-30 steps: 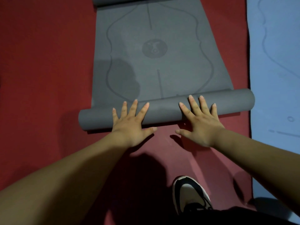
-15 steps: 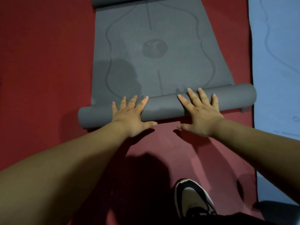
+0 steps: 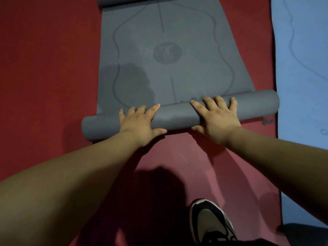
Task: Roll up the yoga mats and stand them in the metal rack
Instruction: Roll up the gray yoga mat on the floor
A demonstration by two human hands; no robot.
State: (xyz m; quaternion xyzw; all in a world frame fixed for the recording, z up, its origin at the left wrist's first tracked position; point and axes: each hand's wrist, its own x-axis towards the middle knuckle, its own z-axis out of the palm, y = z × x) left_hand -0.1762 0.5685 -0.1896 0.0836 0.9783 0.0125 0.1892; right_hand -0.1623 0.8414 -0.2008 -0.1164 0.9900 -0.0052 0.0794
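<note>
Red floor (image 3: 44,68) — left hand (image 3: 140,124) and right hand (image 3: 217,119) lie flat on the grey mat roll (image 3: 179,117), fingers (image 3: 154,108) spread.

Floor: dark red carpet-like floor (image 3: 46,71) across left and centre of frame | Light: dim, uneven | Shadow: broad dark shadow (image 3: 159,190) at lower centre

Mat (image 3: 168,50) lies flat on the floor (image 3: 44,68), running away ahead; its near end is a roll (image 3: 177,116) lying crosswise. Left hand (image 3: 140,121) and right hand (image 3: 216,118) sit side by side on the roll. Second mat (image 3: 301,68) just to the right. Shoe (image 3: 211,222) nearest, behind the right hand
</note>
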